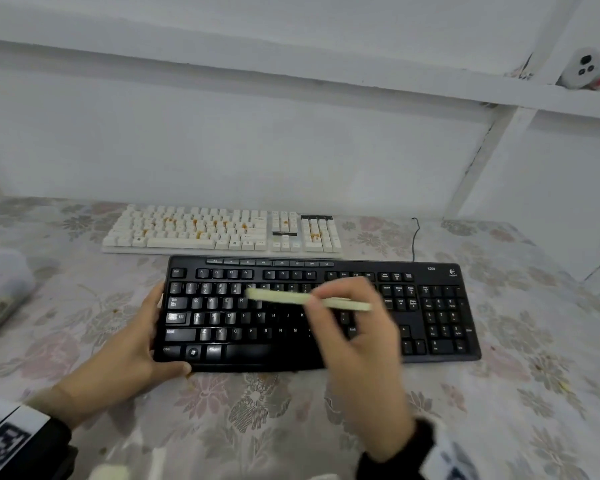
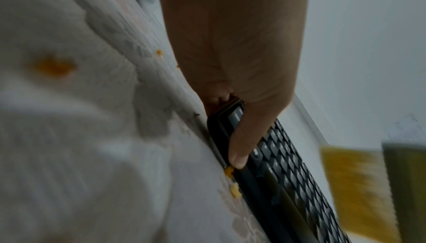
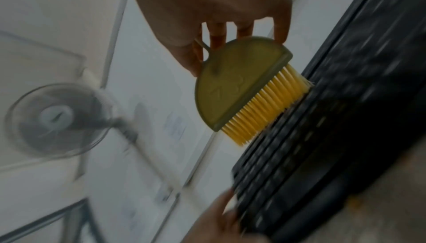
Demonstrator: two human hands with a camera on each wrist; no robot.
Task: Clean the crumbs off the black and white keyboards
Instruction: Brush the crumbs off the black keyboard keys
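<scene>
A black keyboard (image 1: 430, 317) lies on the flowered cloth in front of me. My left hand (image 1: 142, 337) grips its left end, thumb on the front edge (image 2: 239, 155). My right hand (image 1: 354, 327) pinches a small half-round brush (image 1: 302, 298) with yellow bristles (image 3: 265, 108); the bristles touch the black keyboard's (image 3: 322, 146) keys. Behind it lies a white keyboard (image 1: 222, 230) with orange crumbs on several keys. Orange crumbs (image 2: 234, 188) lie on the cloth beside the black keyboard's (image 2: 288, 174) front edge.
A clear plastic box (image 1: 0, 289) stands at the left of the table. A black cable (image 1: 414, 237) runs behind the keyboards at the right. The white wall and a slanted frame (image 1: 482, 157) rise right behind. A fan (image 3: 57, 119) shows in the right wrist view.
</scene>
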